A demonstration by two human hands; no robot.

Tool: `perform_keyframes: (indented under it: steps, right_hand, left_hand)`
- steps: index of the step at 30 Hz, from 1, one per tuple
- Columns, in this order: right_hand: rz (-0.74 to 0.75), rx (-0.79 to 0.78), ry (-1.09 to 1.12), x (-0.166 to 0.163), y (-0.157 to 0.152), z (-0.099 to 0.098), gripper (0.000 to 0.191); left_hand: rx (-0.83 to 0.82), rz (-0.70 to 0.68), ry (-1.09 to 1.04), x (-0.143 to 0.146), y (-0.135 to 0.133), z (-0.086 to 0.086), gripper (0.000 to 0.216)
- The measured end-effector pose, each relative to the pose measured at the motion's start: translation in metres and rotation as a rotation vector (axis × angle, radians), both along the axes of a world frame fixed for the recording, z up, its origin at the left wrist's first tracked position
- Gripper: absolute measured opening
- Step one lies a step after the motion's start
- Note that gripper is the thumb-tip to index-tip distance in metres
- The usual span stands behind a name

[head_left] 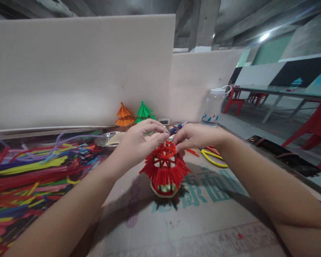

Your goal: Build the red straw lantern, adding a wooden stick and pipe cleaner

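Observation:
A red pipe-cleaner pavilion model (165,169) with a fringed roof stands on a pale base in the middle of the cardboard-covered table (203,214). A thin pale stick (164,137) rises from its top. My left hand (139,141) pinches the stick's upper end with thumb and fingers. My right hand (196,137) is closed just right of the model's top frame, with a blue tool (176,129) sticking out of it towards the stick.
A big heap of coloured pipe cleaners (29,171) covers the table's left side. Orange (124,116) and green (144,111) finished models stand by the white divider. A plastic jar (213,106), yellow-handled tool (214,159) and a shallow dish (109,139) lie nearby. Red chairs (315,125) sit at right.

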State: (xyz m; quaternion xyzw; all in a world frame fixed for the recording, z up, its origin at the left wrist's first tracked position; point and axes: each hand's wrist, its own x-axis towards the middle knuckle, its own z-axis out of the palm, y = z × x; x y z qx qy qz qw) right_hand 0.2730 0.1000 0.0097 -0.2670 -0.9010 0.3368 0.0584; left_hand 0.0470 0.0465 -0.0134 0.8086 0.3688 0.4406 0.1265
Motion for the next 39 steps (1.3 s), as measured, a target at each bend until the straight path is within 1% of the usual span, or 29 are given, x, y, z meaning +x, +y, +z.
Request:
perform_keyframes:
  steps: [5,12,17,20,23,26,28,30,32,35,37,39]
  right_hand:
    - [-0.019,-0.015,-0.013,0.000,-0.001,0.000,0.018]
    - [-0.016,0.015,-0.034,-0.002,-0.003,0.002,0.019]
    - [-0.004,0.034,-0.048,0.007,-0.001,0.003,0.018]
    - [-0.067,0.087,0.027,0.015,-0.002,0.008,0.020]
    - [-0.215,0.147,0.237,0.014,-0.010,0.012,0.025]
    - [-0.346,0.215,0.443,0.002,-0.023,0.013,0.027]
    - [-0.360,0.252,0.523,-0.008,-0.031,0.010,0.029]
    - [-0.344,0.277,0.553,-0.016,-0.036,0.005,0.031]
    - [-0.345,0.328,0.547,-0.022,-0.040,0.002,0.032]
    - [-0.343,0.432,0.500,-0.026,-0.042,0.000,0.031]
    - [-0.338,0.457,0.478,-0.026,-0.043,0.000,0.030]
    - [-0.336,0.445,0.461,-0.024,-0.043,0.002,0.029]
  left_hand:
    - [0.013,-0.006,0.048,-0.003,0.001,-0.001,0.026]
    - [0.029,0.007,0.088,-0.001,0.001,0.000,0.026]
    - [0.022,0.011,0.093,-0.002,0.001,0.001,0.028]
    - [0.014,-0.002,0.085,-0.002,0.001,0.001,0.028]
    - [-0.008,-0.007,0.101,-0.004,0.001,0.002,0.030]
    - [-0.060,0.059,0.114,-0.009,0.003,0.004,0.037]
    - [-0.122,0.133,0.142,-0.016,0.006,0.005,0.043]
    - [-0.190,0.165,0.197,-0.023,0.010,0.004,0.049]
    - [-0.247,0.122,0.259,-0.030,0.014,0.002,0.052]
    - [-0.304,0.045,0.295,-0.037,0.019,-0.002,0.046]
    - [-0.344,0.035,0.284,-0.038,0.020,-0.004,0.044]
    - [-0.401,0.019,0.293,-0.037,0.020,-0.002,0.046]
